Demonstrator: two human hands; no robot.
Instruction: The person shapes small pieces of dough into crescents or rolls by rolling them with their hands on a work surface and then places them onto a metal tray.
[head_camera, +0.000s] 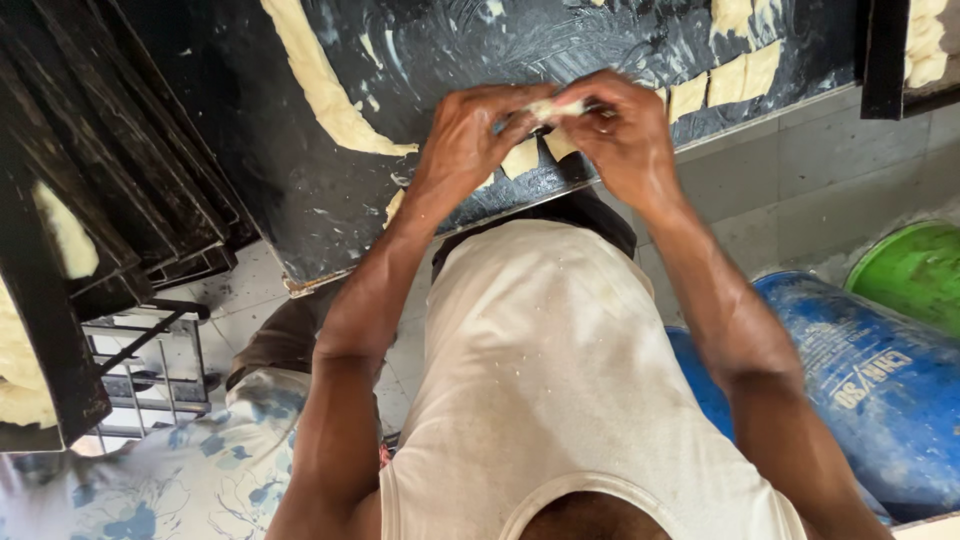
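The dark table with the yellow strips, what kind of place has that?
Likely a small bakery: both hands, left and right, shape dough over an oily black table, with cut dough squares and stacked dark trays nearby.

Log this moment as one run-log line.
left hand: pinching dough piece | right hand: pinching same piece | below: black worktop, cut dough squares, long dough strip

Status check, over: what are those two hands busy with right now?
Left hand and right hand together, fingers pinching one small dough piece. Above dark oily worktable. More cut dough squares and a long dough strip lying there. Nothing blocking.
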